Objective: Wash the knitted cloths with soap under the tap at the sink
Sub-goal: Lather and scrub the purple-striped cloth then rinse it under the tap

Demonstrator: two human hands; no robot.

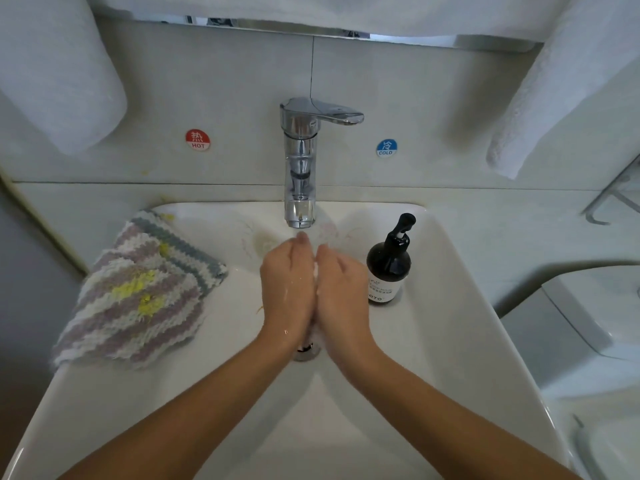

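Under the tap [300,168], the left hand [289,289] and right hand [341,296] press palm to palm with straight fingers and white lather between them, holding nothing else. On the left rim of the sink [460,306] lies the pile of knitted cloths [138,296], striped and stained yellow. They look soft and floppy, probably heavy once soaked; bunching a whole cloth in the fist should serve better than pinching a corner. Beside the right hand stands the soap bottle [389,268].

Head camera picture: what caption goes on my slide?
Left hand and right hand rub together under the tap, stained knitted cloths waiting on the sink.
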